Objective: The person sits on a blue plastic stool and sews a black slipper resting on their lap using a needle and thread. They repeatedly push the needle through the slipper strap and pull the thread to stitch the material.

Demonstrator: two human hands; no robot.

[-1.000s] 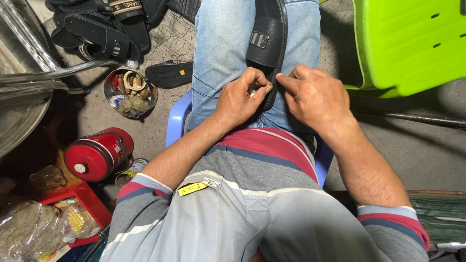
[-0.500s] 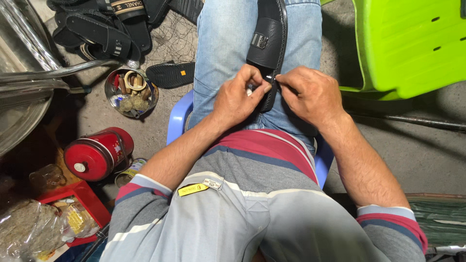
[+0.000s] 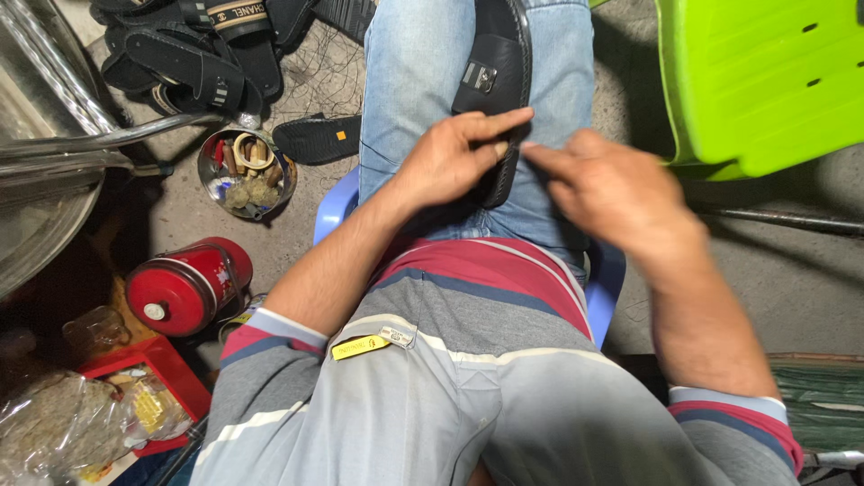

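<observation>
Looking down from my head, the black sandal (image 3: 498, 81) lies along my lap on my blue jeans (image 3: 409, 72), upper centre of the frame, its metal buckle (image 3: 483, 77) facing up. My left hand (image 3: 454, 157) rests on the lower end of the sandal, fingers (image 3: 495, 121) stretched out flat across its edge and not curled round anything. My right hand (image 3: 598, 184) sits just right of it, index finger pointing at the sandal's rim and close to my left fingertips; it is blurred, and I cannot tell whether it pinches anything.

Half a second ago both hands were bunched tightly together on the sandal's end, fingers curled and touching. Now they have drawn a little apart, with my left fingers straightened and my right hand shifted toward the right of the frame. The sandal has kept its place on my lap.

At the left, on the floor, stand a round tin (image 3: 246, 171) of odds and ends and a red canister (image 3: 187, 283), with more black sandals (image 3: 193, 54) at the upper left. A green plastic chair (image 3: 765, 81) fills the upper right.
</observation>
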